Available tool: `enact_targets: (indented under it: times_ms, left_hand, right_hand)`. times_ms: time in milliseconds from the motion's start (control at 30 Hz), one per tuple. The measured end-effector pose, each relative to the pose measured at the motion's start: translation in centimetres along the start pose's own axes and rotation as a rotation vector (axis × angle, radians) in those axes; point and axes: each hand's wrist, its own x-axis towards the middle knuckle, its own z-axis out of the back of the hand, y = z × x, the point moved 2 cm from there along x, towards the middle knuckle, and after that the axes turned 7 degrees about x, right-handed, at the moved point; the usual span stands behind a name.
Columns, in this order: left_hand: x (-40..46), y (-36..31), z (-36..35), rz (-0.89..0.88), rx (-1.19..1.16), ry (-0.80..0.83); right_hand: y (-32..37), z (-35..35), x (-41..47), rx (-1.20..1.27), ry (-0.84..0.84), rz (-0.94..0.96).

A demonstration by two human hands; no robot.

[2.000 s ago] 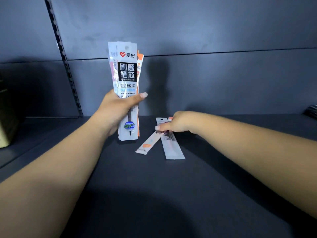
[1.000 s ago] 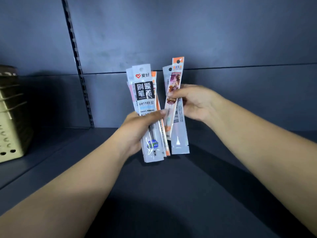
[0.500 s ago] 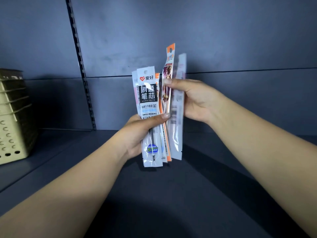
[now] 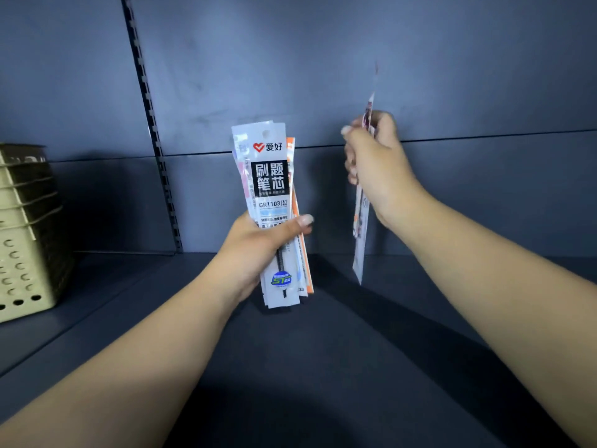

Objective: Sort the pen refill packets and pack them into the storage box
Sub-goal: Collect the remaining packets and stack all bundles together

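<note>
Gripping an upright stack of refill packets [image 4: 270,218], the left hand [image 4: 255,250] has its thumb laid across the front one above the dark shelf [image 4: 323,367]. Well apart to the right, the right hand [image 4: 376,169] has fingers curled round two more packets [image 4: 360,240], seen edge-on. A beige perforated storage box [image 4: 26,227] stands at far left.

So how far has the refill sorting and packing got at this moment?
Done: no packets lie on the dark grey shelf; all are gathered in the hands. In hand: the left hand grips an upright stack of clear plastic refill packets, while the right hand holds a few thin packets edge-on, apart from the stack. Left: nothing visibly packed into the beige perforated storage box.
</note>
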Motion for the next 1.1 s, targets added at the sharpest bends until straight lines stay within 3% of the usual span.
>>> enact_targets:
  times_ms: [67, 167, 267, 567, 767, 967, 1100]
  left_hand:
    - [0.0, 0.0, 0.0, -0.015, 0.005, 0.000]
    - [0.0, 0.3, 0.2, -0.006, 0.042, -0.001]
    - [0.1, 0.6, 0.4, 0.009, 0.044, 0.001]
    - [0.1, 0.9, 0.4, 0.056, 0.001, 0.020]
    - [-0.5, 0.6, -0.7, 0.074, -0.119, 0.060]
    - [-1.2, -0.5, -2.1, 0.003, -0.150, 0.193]
    - [-0.8, 0.1, -1.5, 0.040, -0.126, 0.172]
  right_hand:
    - [-0.6, 0.4, -0.1, -0.046, 0.050, -0.015]
    - [-2.6, 1.1, -0.7, -0.107, 0.114, -0.181]
    - [-3.1, 2.0, -0.8, -0.043, 0.110, -0.265]
    - [-3.4, 3.5, -0.8, 0.001, 0.116, -0.282]
    - [-2.6, 2.0, -1.0, 0.349, -0.016, -0.408]
    - [-2.2, -1.9, -2.3, 0.255, 0.131, -0.343]
    - [-2.3, -2.0, -2.6, 0.389, 0.198, -0.502]
